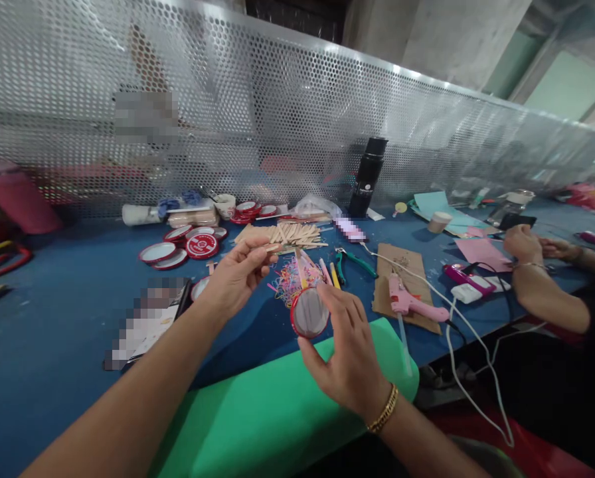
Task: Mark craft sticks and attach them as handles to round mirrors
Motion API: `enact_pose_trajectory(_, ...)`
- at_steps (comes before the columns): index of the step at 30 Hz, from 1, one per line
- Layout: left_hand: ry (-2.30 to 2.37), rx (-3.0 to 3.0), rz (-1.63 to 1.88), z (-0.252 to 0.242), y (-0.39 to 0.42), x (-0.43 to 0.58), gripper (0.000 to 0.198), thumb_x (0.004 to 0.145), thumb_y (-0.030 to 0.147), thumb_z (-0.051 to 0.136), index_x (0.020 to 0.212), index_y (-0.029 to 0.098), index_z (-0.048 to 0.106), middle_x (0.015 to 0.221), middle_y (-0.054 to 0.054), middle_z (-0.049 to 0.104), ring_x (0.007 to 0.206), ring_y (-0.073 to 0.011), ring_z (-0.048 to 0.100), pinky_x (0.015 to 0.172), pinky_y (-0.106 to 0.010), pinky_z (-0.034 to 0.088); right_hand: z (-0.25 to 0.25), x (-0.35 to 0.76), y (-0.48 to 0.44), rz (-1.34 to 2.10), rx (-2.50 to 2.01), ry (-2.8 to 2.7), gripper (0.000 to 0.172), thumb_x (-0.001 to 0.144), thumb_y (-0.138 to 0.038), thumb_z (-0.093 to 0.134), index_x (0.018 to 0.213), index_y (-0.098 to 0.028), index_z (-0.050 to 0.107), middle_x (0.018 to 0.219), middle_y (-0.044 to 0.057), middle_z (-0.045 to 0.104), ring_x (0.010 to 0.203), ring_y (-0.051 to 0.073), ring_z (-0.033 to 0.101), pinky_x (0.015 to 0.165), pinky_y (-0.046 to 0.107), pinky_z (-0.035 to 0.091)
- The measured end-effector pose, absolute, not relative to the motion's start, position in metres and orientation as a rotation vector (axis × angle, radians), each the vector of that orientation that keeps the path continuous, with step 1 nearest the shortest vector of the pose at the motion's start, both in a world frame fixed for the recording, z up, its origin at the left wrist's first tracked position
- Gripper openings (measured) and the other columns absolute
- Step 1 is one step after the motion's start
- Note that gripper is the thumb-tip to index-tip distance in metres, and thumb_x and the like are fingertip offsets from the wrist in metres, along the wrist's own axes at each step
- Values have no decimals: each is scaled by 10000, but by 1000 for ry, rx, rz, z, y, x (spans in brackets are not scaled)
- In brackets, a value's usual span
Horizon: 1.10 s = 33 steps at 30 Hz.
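My left hand (238, 273) is raised over the blue table (68, 312) and pinches a thin wooden stick (270, 247) between thumb and fingertips. My right hand (344, 355) holds a round red-rimmed lid (310, 313) upright by its edge, silver inside facing me. A stick stands up behind the lid's top. Just beyond lie a heap of small colourful rubber bands (290, 279) and a pile of wooden sticks (295, 234).
A green foam roll (257, 415) lies across my lap. More red lids (188, 245), green pliers (354, 260), a pink glue gun (410, 302) on cardboard with its white cord, a black bottle (368, 176) and a perforated metal screen stand around. Another person's hands (526, 249) work at right.
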<state>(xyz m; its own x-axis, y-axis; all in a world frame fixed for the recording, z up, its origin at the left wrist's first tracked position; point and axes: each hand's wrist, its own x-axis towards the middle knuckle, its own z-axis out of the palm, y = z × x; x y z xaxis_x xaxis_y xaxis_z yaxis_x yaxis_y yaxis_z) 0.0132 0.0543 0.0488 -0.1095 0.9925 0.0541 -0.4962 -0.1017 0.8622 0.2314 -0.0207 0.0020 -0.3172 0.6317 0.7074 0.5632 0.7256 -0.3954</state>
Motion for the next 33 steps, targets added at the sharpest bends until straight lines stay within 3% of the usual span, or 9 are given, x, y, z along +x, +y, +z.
enact_pose_trajectory(17, 833, 804, 1467, 38, 51, 26, 198, 750, 87, 820, 924, 156, 751, 807, -21, 759, 606, -88, 673, 515, -146, 556, -5, 226, -17, 148, -841, -2004, 597, 899, -305, 657, 1427, -192, 400, 1393, 172, 564, 1322, 323, 520, 1107, 556, 454)
enact_pose_trajectory(33, 812, 839, 1463, 37, 50, 27, 273, 687, 155, 895, 921, 162, 755, 850, -31, 780, 582, -77, 649, 521, -150, 558, -5, 223, -14, 124, -842, -2009, 547, 894, -311, 665, 1375, -153, 458, 1369, 175, 592, 1292, 297, 546, 1097, 524, 485)
